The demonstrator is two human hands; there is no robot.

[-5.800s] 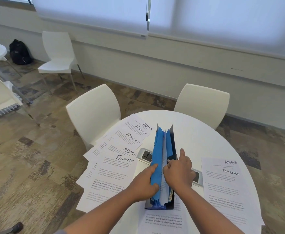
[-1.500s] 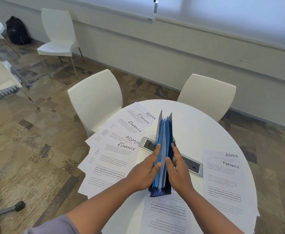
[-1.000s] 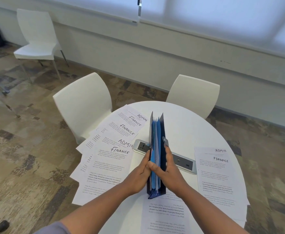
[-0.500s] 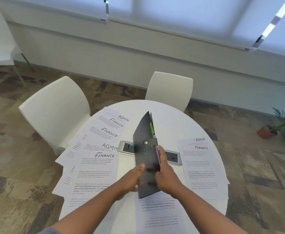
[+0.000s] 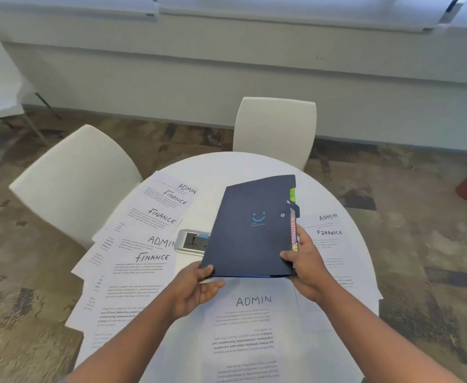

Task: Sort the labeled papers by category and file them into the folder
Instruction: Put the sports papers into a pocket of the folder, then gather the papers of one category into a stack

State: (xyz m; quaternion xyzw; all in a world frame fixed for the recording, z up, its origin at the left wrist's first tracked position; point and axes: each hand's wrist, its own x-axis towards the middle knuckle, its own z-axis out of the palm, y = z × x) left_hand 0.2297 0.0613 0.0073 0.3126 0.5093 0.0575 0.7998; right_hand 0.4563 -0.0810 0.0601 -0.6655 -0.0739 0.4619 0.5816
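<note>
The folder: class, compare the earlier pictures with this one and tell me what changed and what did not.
The folder, earlier standing upright and spread open, is now closed and tilted flat, cover up. The left hand grips its near-left corner, the right hand its tabbed edge. The papers stay spread on the table.

Beyond the fingers (image 5: 288,256), the closed folder (image 5: 251,230) blocks the middle, hiding part of the power socket (image 5: 192,241) set in the counter (image 5: 232,167). Bare counter lies past the folder's far edge. Paper sheets (image 5: 141,261) cover the left, more sheets (image 5: 330,239) the right.
</note>
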